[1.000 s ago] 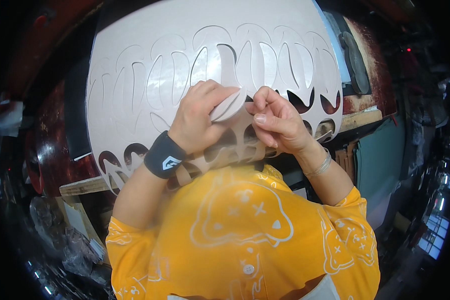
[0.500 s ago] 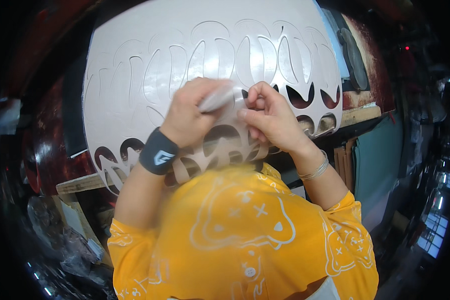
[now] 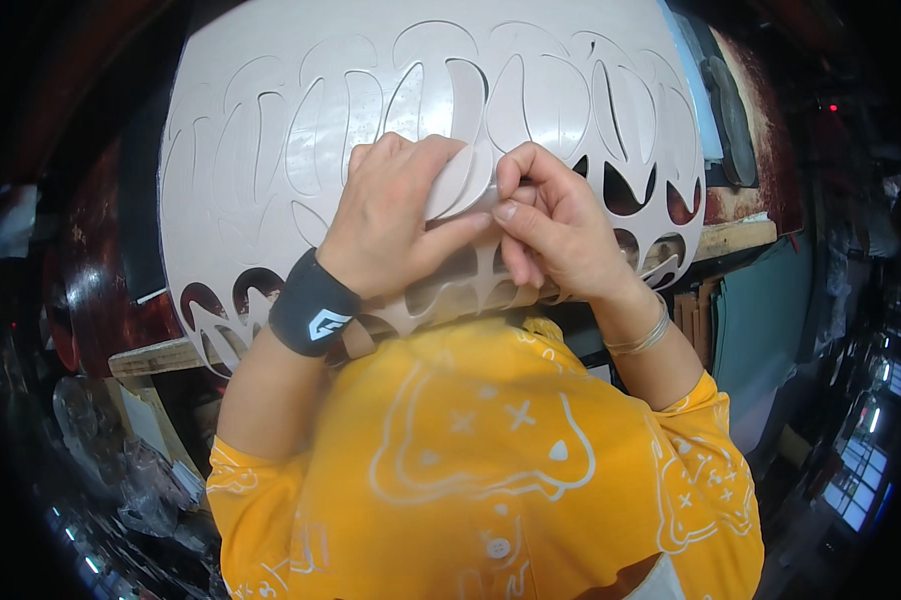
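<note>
A large pale sheet point(image 3: 270, 50), cut through with curved sole-like outlines, lies in front of me. My left hand point(image 3: 385, 215), with a black wristband, is closed on pale rounded cut-out pieces point(image 3: 463, 187). At least two of them overlap, their curved ends showing past the fingers. Close beside their right edge is my right hand point(image 3: 555, 220), thumb pressed to curled fingers. What it pinches, if anything, I cannot make out. Both hands are over the sheet's near half, and they hide part of it.
Dark holes point(image 3: 628, 190) open along the sheet's near side. A wooden edge point(image 3: 735, 236) runs under it. Right of the sheet lies a dark sole-shaped piece point(image 3: 727, 125). Greenish boards point(image 3: 760, 300) stand lower right, and plastic-wrapped items point(image 3: 140, 490) lower left.
The cut-out pieces in my left hand have turned and now show more broadly, as separate overlapping layers. My left thumb has stretched toward my right hand. The view has shifted slightly.
</note>
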{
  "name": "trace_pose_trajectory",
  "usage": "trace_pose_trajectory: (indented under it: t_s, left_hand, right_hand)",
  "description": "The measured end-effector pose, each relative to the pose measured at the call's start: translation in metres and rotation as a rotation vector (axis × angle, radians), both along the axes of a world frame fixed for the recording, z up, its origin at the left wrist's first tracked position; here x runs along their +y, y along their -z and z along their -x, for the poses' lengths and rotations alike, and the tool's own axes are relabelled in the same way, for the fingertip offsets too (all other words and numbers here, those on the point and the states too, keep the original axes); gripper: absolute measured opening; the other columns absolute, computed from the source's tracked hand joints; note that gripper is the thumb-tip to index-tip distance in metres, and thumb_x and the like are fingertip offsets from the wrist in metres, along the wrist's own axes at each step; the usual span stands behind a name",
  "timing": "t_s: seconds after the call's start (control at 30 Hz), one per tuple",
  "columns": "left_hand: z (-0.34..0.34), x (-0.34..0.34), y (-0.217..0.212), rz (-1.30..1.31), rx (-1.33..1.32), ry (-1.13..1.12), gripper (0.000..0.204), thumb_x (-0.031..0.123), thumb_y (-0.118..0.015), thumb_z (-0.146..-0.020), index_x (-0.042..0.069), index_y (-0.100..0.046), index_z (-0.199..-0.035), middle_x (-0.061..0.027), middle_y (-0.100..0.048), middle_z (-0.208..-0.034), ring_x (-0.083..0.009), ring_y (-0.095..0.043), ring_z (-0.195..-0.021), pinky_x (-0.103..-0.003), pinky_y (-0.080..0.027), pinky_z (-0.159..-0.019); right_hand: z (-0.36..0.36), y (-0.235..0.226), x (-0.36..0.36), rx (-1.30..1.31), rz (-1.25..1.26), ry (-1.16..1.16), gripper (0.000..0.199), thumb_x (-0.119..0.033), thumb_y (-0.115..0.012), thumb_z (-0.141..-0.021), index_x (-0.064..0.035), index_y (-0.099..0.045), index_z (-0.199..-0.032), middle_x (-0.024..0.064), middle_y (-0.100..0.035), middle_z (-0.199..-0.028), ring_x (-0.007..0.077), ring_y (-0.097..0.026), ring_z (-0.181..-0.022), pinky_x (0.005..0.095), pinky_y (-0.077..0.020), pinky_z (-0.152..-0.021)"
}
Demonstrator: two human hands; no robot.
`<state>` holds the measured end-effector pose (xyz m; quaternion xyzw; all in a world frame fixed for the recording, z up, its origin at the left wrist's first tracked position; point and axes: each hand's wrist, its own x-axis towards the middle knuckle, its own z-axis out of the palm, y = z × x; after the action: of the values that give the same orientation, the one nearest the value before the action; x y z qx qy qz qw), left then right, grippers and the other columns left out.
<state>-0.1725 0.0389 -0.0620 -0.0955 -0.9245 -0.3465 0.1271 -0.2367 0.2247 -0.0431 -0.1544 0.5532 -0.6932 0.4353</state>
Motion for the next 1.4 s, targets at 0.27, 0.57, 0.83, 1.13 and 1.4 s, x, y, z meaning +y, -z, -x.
trace_pose_trajectory:
  t_s: [0.27,0.57,0.83,1.13,1.4]
  left_hand:
    - [0.003,-0.009,0.001,-0.079,-0.057,0.123,0.040,0.029,-0.071,-0.076,0.007,-0.061,-0.107,-0.0084,-0.063,-0.092,-0.0251,-0.051,-0.087,-0.036,-0.034,-0.083]
    - [0.002,-0.001,0.003,-0.055,0.009,-0.001,0.047,0.024,-0.072,-0.072,0.006,-0.056,-0.112,-0.0096,-0.057,-0.085,-0.0269,-0.050,-0.082,-0.037,-0.035,-0.081]
    - [0.003,-0.014,-0.007,-0.198,-0.187,0.086,0.038,0.009,-0.057,-0.080,0.002,-0.053,-0.118,-0.0125,-0.058,-0.108,-0.0259,-0.053,-0.097,-0.034,-0.039,-0.088]
    - [-0.001,-0.012,0.015,-0.847,-0.012,-0.198,0.030,0.006,-0.045,-0.088,0.000,-0.054,-0.115,-0.0107,-0.062,-0.098,-0.0132,-0.058,-0.090,-0.028,-0.046,-0.082]
    - [-0.025,-0.145,-0.060,-1.101,0.682,-0.894,0.027,0.012,-0.045,-0.097,0.005,-0.046,-0.123,-0.0176,-0.062,-0.107,-0.0313,-0.063,-0.103,-0.043,-0.051,-0.095]
  right_hand:
    - [-0.004,-0.011,-0.006,0.207,-0.177,0.035,0.007,-0.008,-0.050,-0.095,-0.0057,-0.044,-0.097,-0.0027,-0.049,-0.059,0.0030,-0.047,-0.042,0.0149,-0.0338,-0.039]
    - [0.001,0.007,0.010,-0.108,0.206,-0.031,0.021,-0.005,-0.053,-0.090,-0.0065,-0.039,-0.105,0.0046,-0.054,-0.084,0.0052,-0.052,-0.055,0.0173,-0.0391,-0.047]
    - [-0.007,0.019,0.007,0.041,0.151,0.098,0.019,0.002,-0.048,-0.090,-0.0052,-0.039,-0.105,0.0120,-0.061,-0.094,0.0069,-0.054,-0.055,0.0193,-0.0427,-0.047]
    - [-0.005,0.026,0.006,0.028,-0.010,0.156,0.011,0.004,-0.051,-0.089,-0.0037,-0.045,-0.094,0.0157,-0.066,-0.096,0.0047,-0.049,-0.046,0.0161,-0.0417,-0.044]
    - [-0.007,-0.003,0.012,0.184,-0.243,0.135,0.016,0.002,-0.052,-0.090,-0.0001,-0.050,-0.105,0.0103,-0.066,-0.094,0.0048,-0.055,-0.057,0.0161,-0.0437,-0.049]
